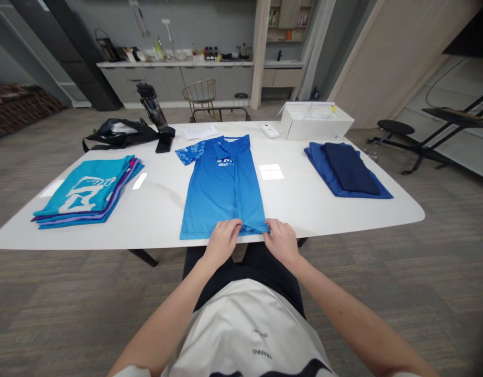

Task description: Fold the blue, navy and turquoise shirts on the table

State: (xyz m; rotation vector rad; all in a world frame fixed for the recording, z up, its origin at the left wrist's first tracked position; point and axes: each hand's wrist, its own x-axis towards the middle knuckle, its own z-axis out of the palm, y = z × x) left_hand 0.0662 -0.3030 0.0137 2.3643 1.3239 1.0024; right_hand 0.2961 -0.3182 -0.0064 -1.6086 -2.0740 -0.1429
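A blue short-sleeved shirt [212,193] lies on the white table [158,230], its right side folded over toward the middle and its patterned left sleeve spread out. My left hand [224,238] pinches the hem near the middle of the shirt's bottom edge. At the bottom right corner of the folded part, my right hand [281,241] grips the hem between thumb and fingers. Folded teal, purple and blue clothes [86,188] are stacked at the left. Dark navy and blue folded clothes [349,167] rest at the right.
Along the far side are a black bag [121,133], a dark bottle [153,107], a phone [163,142], a paper sheet [200,131], a small white device [270,131] and a white box [316,121]. A wire chair [200,94] stands beyond the table.
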